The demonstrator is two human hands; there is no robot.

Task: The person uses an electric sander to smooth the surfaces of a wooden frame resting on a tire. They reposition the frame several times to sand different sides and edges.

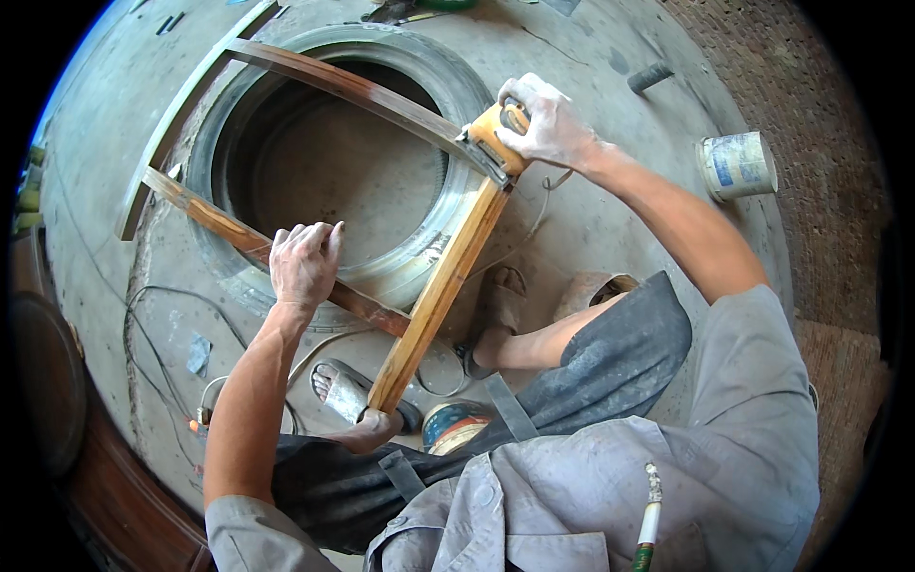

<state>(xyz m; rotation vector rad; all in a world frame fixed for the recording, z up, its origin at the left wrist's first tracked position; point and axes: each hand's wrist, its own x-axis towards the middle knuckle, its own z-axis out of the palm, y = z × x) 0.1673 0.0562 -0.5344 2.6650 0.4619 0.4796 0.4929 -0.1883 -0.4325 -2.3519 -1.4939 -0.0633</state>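
Note:
A wooden frame of two long rails and crossbars lies across a grey-coated tire (pixel 457 71). My right hand (pixel 548 119) is closed around a yellow power sander (pixel 496 138), whose metal base sits on the frame's far right corner. My left hand (pixel 305 262), fingers curled, grips the nearer rail (pixel 214 214) around its middle. A lighter crossbar (pixel 443 291) runs from beneath the sander toward my legs. The farther rail (pixel 353 88) meets the sander's left side. Under my left palm, the finger contact with the wood is hidden.
Cords (pixel 143 334) trail over the concrete floor on the left and beside the sander. A white bucket (pixel 739 165) lies at the right, near a dark cylinder (pixel 650 77). Dark polished wood furniture (pixel 133 486) stands lower left. My sandaled feet (pixel 343 386) are close to the crossbar.

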